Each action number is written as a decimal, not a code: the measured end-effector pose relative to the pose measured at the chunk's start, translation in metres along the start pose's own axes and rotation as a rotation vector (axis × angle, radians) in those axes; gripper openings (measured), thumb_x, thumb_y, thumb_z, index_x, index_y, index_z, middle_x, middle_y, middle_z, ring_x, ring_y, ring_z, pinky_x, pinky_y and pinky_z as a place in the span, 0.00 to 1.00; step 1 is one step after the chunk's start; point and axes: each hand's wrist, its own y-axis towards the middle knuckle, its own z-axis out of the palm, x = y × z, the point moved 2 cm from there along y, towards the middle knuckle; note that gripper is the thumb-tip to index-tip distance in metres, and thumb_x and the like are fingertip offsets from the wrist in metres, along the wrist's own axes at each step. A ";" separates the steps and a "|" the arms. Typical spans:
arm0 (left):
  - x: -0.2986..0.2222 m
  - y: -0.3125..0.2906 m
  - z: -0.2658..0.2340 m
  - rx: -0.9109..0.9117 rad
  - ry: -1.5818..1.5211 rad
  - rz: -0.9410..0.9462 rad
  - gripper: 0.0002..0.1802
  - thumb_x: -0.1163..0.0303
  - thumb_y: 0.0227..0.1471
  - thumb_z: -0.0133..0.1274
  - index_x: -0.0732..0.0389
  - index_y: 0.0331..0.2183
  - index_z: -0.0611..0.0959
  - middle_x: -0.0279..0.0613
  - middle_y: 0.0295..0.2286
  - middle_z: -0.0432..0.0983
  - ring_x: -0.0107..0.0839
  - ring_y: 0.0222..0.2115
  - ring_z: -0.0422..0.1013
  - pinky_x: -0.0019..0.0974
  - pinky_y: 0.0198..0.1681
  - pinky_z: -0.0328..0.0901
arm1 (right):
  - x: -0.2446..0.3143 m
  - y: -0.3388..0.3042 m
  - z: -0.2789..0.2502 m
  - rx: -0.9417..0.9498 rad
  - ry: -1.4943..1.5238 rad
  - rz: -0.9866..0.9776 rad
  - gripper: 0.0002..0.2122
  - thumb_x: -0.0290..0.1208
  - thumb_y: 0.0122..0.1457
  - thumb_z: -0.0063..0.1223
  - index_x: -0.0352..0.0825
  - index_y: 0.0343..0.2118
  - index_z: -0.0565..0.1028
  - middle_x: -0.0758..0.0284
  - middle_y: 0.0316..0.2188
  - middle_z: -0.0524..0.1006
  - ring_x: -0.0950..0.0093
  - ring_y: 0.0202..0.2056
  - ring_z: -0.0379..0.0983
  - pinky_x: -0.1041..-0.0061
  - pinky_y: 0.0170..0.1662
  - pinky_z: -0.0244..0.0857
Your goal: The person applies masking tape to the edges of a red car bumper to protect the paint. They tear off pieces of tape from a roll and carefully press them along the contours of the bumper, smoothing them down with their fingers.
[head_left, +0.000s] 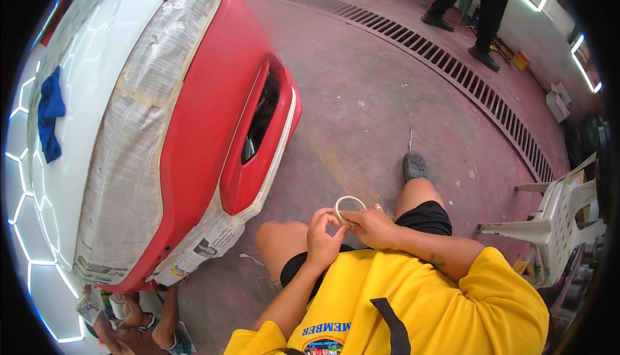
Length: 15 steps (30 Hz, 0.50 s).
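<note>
A roll of cream masking tape (351, 198) is held up between my two hands, above my lap. My left hand (323, 235) grips its left edge with the fingers bent, the thumb lying lower down. My right hand (374, 227) holds the lower right side of the ring, its fingers curled. Whether a loose end of tape is pinched between the hands is too small to make out. Left of my hands stands the car's red bumper (200, 113), bordered by newspaper sheets (129, 155) taped over the white bodywork.
A blue cloth (50, 113) lies on the white hood. Another person (152, 329) crouches by the bumper's lower end, and a second person (481, 0) stands at the far right. A floor grate (445, 61) curves across the back. A white plastic chair (549, 226) stands on my right.
</note>
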 end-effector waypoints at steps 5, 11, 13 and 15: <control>-0.008 -0.001 -0.003 0.083 -0.053 -0.129 0.25 0.68 0.48 0.75 0.62 0.44 0.81 0.48 0.46 0.82 0.43 0.51 0.77 0.44 0.59 0.68 | -0.012 -0.004 0.003 0.043 0.057 -0.036 0.20 0.30 0.65 0.58 0.47 0.61 0.75 0.60 0.37 0.85 0.55 0.41 0.82 0.52 0.50 0.63; -0.011 -0.001 -0.011 0.079 -0.044 -0.106 0.17 0.66 0.56 0.69 0.64 0.44 0.88 0.57 0.46 0.85 0.50 0.51 0.80 0.45 0.55 0.72 | -0.011 -0.014 -0.008 0.137 0.170 -0.026 0.20 0.28 0.65 0.57 0.39 0.61 0.74 0.61 0.41 0.87 0.58 0.40 0.84 0.55 0.50 0.68; -0.012 -0.003 -0.011 0.057 0.011 -0.088 0.13 0.65 0.60 0.64 0.62 0.44 0.90 0.56 0.43 0.86 0.49 0.45 0.83 0.44 0.48 0.75 | -0.004 -0.014 -0.011 0.161 0.190 -0.007 0.20 0.25 0.65 0.55 0.36 0.60 0.74 0.61 0.42 0.87 0.58 0.40 0.85 0.59 0.47 0.72; -0.017 -0.006 -0.011 0.061 0.039 -0.147 0.13 0.65 0.61 0.63 0.62 0.43 0.90 0.54 0.41 0.86 0.48 0.41 0.84 0.44 0.43 0.77 | -0.002 -0.014 -0.011 0.149 0.247 -0.007 0.19 0.24 0.64 0.55 0.35 0.58 0.74 0.61 0.41 0.87 0.56 0.39 0.84 0.61 0.46 0.73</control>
